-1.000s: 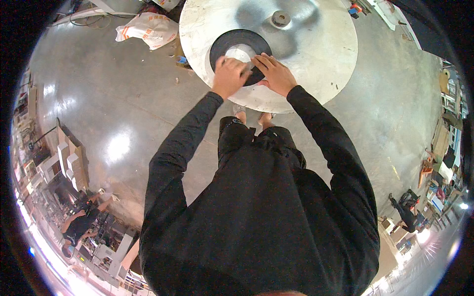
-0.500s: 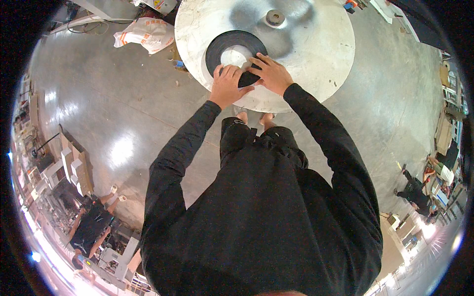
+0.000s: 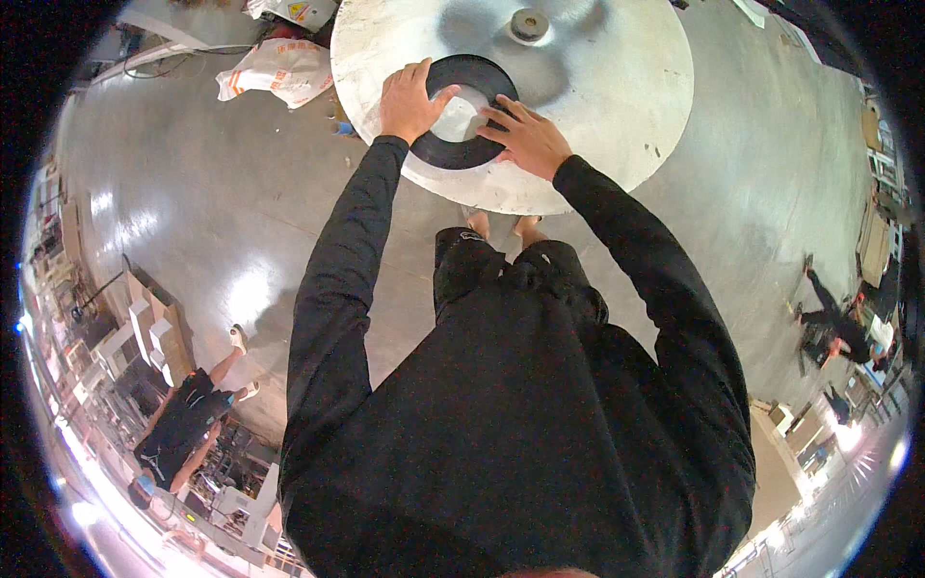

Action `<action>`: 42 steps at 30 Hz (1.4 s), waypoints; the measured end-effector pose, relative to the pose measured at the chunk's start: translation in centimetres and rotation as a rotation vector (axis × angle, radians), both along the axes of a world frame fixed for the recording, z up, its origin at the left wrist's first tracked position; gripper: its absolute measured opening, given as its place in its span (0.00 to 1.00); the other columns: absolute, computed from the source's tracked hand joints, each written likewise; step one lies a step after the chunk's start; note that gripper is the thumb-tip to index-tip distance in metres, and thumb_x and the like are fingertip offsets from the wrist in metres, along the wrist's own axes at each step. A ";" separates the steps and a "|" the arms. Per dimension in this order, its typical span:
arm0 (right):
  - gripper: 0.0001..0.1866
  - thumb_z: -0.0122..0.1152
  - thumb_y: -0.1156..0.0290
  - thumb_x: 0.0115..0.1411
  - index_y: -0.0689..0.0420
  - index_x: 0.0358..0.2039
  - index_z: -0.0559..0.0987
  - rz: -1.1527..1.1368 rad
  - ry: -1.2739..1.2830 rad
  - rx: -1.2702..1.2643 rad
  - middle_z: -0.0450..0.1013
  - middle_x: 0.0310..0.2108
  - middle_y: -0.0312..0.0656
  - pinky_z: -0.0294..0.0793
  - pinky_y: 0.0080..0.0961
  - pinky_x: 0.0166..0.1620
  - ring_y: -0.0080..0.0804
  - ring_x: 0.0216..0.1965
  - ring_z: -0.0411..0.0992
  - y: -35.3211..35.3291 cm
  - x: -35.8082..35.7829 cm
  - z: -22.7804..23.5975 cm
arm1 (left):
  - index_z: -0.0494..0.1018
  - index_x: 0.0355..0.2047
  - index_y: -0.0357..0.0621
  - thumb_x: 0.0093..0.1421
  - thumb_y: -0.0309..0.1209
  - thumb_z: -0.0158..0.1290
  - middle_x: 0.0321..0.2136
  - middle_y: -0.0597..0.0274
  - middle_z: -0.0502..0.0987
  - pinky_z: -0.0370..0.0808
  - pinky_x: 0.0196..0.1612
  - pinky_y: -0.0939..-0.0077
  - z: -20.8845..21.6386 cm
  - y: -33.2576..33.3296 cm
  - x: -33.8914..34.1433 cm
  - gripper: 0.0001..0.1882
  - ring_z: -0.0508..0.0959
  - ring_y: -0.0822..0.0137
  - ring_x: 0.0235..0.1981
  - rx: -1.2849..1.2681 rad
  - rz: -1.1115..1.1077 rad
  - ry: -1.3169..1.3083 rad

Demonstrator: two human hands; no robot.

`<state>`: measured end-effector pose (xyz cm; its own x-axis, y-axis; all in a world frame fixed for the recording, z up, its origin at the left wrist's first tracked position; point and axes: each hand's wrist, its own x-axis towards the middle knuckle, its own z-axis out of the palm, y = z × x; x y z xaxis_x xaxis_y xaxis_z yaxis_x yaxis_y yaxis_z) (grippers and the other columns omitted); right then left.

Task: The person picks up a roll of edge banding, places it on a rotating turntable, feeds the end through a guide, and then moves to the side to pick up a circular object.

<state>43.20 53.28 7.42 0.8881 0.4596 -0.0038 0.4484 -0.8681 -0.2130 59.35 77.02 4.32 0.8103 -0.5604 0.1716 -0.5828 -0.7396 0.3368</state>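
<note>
A flat coil of black strip (image 3: 457, 154), ring-shaped with a wide hole, lies on a large pale round disc (image 3: 617, 125) in front of me. My left hand (image 3: 409, 104) straddles the coil's left side, fingers along the outside and thumb reaching to the hole. On the right side, my right hand (image 3: 532, 141) lies across the band, its fingertips at the inner edge and its thumb low by the outer edge. Both hands are closed on the coil. Beyond it, a short round hub (image 3: 530, 26) rises from the disc's grey-smudged middle.
White printed sacks (image 3: 279, 72) lie on the floor left of the disc. Grey concrete floor (image 3: 231, 193) surrounds it. One person in black (image 3: 183, 424) is at machinery on the lower left; another person (image 3: 836, 323) is at the far right. Cartons (image 3: 159, 332) stand at the left.
My left hand has moved from the coil's near edge up and left to its left side. My right hand has stayed on the right side. The people in the background have shifted.
</note>
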 end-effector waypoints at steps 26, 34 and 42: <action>0.39 0.80 0.54 0.52 0.43 0.65 0.77 0.088 -0.112 0.047 0.69 0.70 0.35 0.55 0.45 0.82 0.41 0.76 0.61 1.4 0.0 -0.9 | 0.74 0.69 0.57 0.69 0.55 0.60 0.55 0.58 0.78 0.70 0.64 0.49 -0.7 -0.4 0.0 0.32 0.77 0.50 0.54 0.092 0.028 -0.086; 0.39 0.76 0.52 0.54 0.48 0.66 0.77 0.180 -0.011 0.155 0.72 0.66 0.38 0.55 0.45 0.81 0.42 0.72 0.66 0.6 1.0 -1.0 | 0.72 0.68 0.43 0.67 0.50 0.62 0.63 0.53 0.76 0.63 0.71 0.47 1.0 -0.2 -2.0 0.35 0.73 0.49 0.65 0.013 0.043 -0.179; 0.37 0.81 0.53 0.51 0.55 0.59 0.79 0.190 0.005 0.201 0.75 0.60 0.42 0.59 0.44 0.79 0.43 0.69 0.69 0.2 0.9 -2.5 | 0.65 0.71 0.34 0.55 0.55 0.72 0.62 0.50 0.74 0.56 0.75 0.45 2.6 0.2 -16.2 0.53 0.70 0.51 0.68 -0.076 -0.156 0.103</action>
